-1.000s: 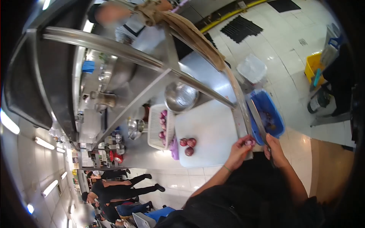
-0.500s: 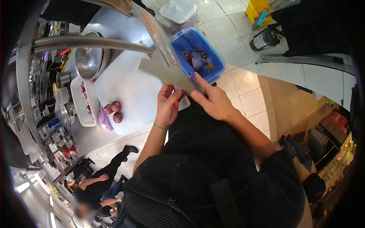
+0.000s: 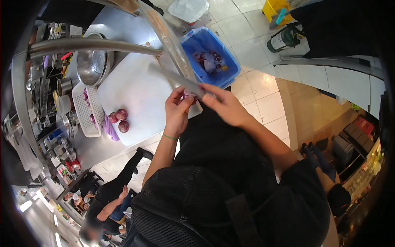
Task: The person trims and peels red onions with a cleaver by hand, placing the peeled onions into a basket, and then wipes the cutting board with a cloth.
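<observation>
My left hand (image 3: 177, 113) is closed on a red onion (image 3: 190, 95), partly hidden behind the fingers and thumb. In my right hand (image 3: 227, 106) is a broad-bladed knife (image 3: 176, 79), its blade slanting up and left just over the onion. Below both lies the near edge of a white cutting board (image 3: 144, 90). Three whole red onions (image 3: 123, 126) sit together on the board's left part. A purple cloth (image 3: 110, 131) lies beside them, against a white perforated basket (image 3: 94, 119) with onion pieces inside.
A blue bin (image 3: 232, 61) holding peel and scraps stands on the floor beyond my hands. Metal bowls (image 3: 91, 68) rest behind the board, under a steel rail (image 3: 123, 46). Another person (image 3: 109, 201) is at lower left, and a green gas canister (image 3: 284, 40) stands at upper right.
The knife blade has turned from showing its flat side to nearly edge-on. My right hand's fingers, spread before, have curled in around it. The person at lower left has raised an arm.
</observation>
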Demonstrator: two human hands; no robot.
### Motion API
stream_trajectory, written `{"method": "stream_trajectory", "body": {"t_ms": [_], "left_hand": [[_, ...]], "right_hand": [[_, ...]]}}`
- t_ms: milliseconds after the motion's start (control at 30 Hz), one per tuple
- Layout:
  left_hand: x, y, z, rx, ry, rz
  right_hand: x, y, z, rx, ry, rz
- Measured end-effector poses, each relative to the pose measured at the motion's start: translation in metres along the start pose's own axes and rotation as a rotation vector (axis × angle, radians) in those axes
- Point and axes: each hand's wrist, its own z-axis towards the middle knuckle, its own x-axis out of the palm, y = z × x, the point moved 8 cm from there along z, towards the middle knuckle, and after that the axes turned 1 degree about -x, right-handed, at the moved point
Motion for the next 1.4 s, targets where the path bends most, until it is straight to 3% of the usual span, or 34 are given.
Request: {"method": "stream_trajectory", "body": {"t_ms": [33, 67, 167, 267, 433, 667, 733, 800, 867, 967, 1033, 1067, 1133, 1400], "left_hand": [[0.0, 0.002, 0.0, 0.001, 0.014, -0.013], [0.001, 0.004, -0.001, 0.001, 0.026, -0.027], [0.004, 0.004, -0.001, 0.006, -0.013, -0.026], [0.0, 0.008, 0.001, 0.015, -0.033, 0.02], [-0.003, 0.009, 0.002, 0.02, -0.054, 0.024], [-0.004, 0.006, 0.004, 0.011, -0.086, 0.066], [-0.004, 0.0, 0.005, 0.074, -0.096, 0.133], [0.0, 0.0, 0.005, 0.064, -0.078, 0.113], [0.002, -0.001, 0.002, 0.054, -0.064, 0.099], [0.007, -0.001, 0.003, 0.054, -0.04, 0.023], [0.0, -0.002, 0.003, 0.091, -0.083, 0.089], [-0.002, 0.0, 0.003, 0.088, -0.082, 0.089], [-0.005, 0.005, 0.006, 0.023, -0.067, 0.128], [-0.004, 0.003, 0.002, 0.034, -0.131, 0.125]], "right_hand": [[-0.004, -0.008, 0.007, 0.001, -0.066, 0.393], [-0.01, -0.024, 0.01, 0.152, -0.003, 0.361], [-0.021, -0.027, 0.018, 0.04, -0.111, 0.24], [-0.01, 0.003, -0.004, 0.026, -0.04, -0.169], [0.002, 0.029, -0.009, -0.035, 0.031, -0.415], [0.007, 0.011, -0.003, -0.044, 0.026, -0.375], [0.009, -0.007, 0.007, -0.132, -0.037, -0.004], [0.003, -0.005, 0.015, 0.0, 0.043, 0.42], [-0.001, -0.034, 0.023, 0.184, 0.084, 0.553], [-0.005, -0.045, 0.028, 0.182, 0.083, 0.49], [-0.014, -0.004, 0.02, -0.334, -0.232, 0.152], [-0.01, -0.018, 0.009, -0.122, -0.096, 0.054], [-0.005, 0.004, -0.005, -0.01, -0.004, -0.198], [0.003, 0.024, -0.009, -0.01, 0.077, -0.42]]}}
